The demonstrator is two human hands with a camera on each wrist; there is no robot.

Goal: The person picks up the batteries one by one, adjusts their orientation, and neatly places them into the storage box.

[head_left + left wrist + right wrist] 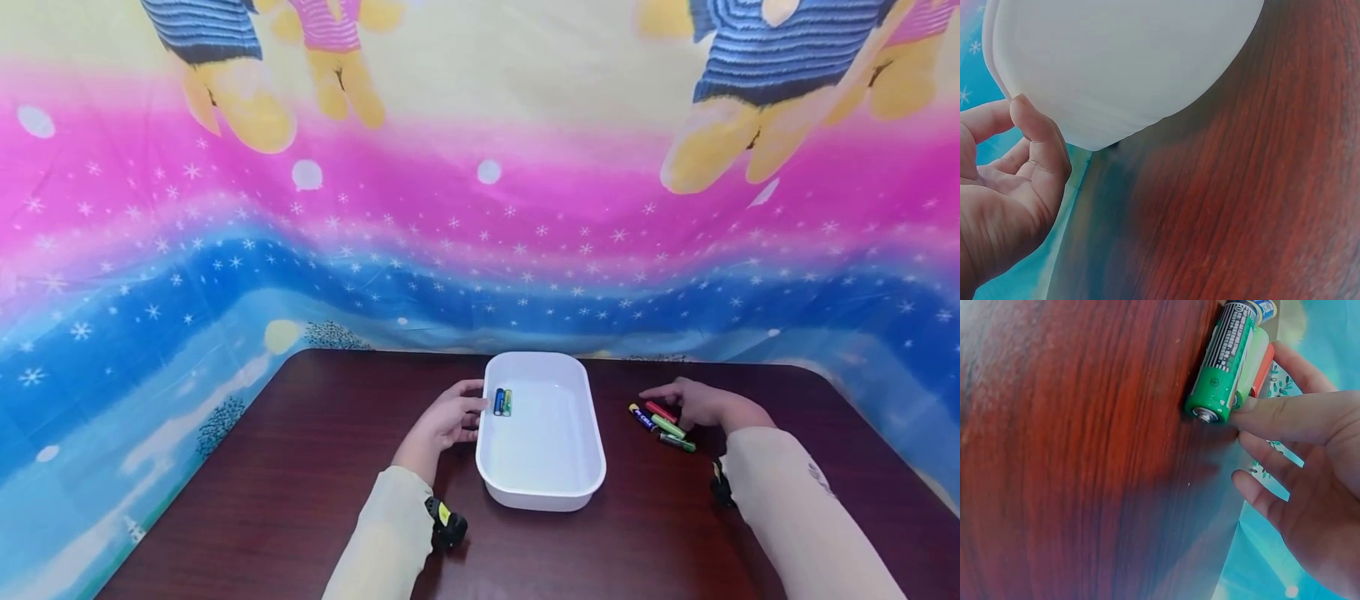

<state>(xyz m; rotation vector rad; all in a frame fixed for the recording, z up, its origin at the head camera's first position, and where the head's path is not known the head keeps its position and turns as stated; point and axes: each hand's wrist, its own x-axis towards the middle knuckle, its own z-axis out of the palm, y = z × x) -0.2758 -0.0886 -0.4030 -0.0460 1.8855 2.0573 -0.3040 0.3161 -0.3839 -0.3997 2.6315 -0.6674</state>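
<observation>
A white plastic tub (540,498) stands on the table, with a blue battery (498,401) and a green battery (507,402) side by side inside its left edge. My left hand (448,414) touches the tub's left rim from outside with its fingertips. In the left wrist view the thumb (1041,137) is right at the rim. Over on the right, my right hand (703,405) is spread around a small cluster: a red battery (661,412), a light green battery (667,427), a dark blue battery (642,417) and a green-and-black battery (1222,362). Its thumb (1285,415) reaches the light green one's end.
The dark wood table (352,417) has rounded far corners. Behind it hangs a printed cloth (465,250) with snowflakes and bears. Black wrist devices sit at the left cuff (447,523) and at the right cuff (722,483).
</observation>
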